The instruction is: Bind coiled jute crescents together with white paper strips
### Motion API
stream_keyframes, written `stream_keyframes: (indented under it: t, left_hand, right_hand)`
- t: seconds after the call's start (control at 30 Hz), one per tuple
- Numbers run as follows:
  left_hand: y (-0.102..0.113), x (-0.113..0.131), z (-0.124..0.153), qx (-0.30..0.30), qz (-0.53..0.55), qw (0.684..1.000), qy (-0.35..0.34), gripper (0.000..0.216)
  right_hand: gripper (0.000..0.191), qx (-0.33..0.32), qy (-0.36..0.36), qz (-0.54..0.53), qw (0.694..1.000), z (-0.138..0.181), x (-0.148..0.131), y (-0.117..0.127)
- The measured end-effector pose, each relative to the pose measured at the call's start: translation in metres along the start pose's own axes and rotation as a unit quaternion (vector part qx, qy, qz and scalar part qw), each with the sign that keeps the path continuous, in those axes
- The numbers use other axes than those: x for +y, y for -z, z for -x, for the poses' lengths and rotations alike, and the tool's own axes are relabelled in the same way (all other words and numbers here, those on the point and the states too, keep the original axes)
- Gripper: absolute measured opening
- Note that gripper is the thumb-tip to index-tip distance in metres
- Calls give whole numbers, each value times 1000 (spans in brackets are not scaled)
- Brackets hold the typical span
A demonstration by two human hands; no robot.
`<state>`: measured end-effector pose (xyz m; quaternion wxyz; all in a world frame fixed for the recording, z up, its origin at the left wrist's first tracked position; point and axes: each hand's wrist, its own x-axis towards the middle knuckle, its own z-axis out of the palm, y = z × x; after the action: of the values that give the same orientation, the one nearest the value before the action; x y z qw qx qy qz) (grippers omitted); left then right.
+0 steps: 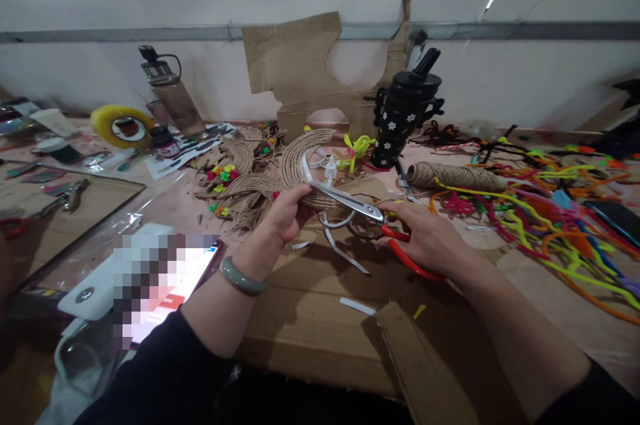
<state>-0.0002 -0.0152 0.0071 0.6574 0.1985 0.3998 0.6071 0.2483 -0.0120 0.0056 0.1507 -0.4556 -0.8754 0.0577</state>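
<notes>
My left hand [289,213] is closed in a pinch on a thin white strip [306,170] that curls up and over it. My right hand [425,235] grips red-handled scissors [357,203], whose blades point left toward the strip and the left fingers. More of the white strip hangs in loops [345,253] below the blades. Both hands hover over a flat sheet of brown cardboard [310,305]. A green bangle [242,278] sits on my left wrist.
Jute-wound arcs with coloured pompoms [250,171] lie behind the hands. A black flowered bottle [403,115], a twine spool [457,176] and a heap of pipe cleaners [545,211] fill the right. A phone [165,278], tape roll [123,126] and clear bottle [173,99] are left.
</notes>
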Motion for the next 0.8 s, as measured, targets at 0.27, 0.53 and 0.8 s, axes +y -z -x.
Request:
stream_keyframes:
  t: [0.27,0.53,0.8]
  left_hand:
    - [3,-3,-2,1,-23,1000,-6,11]
    - [3,-2,-4,-3,-30,1000,-6,6]
    - [2,-2,-4,16,-19,999,-20,8]
  right_hand:
    - [53,-13,-4,-4,1000,1,0,0]
    - [46,26,20,-26,999,2,3,-2]
    - [52,-12,10,2,1000,-1,2,-1]
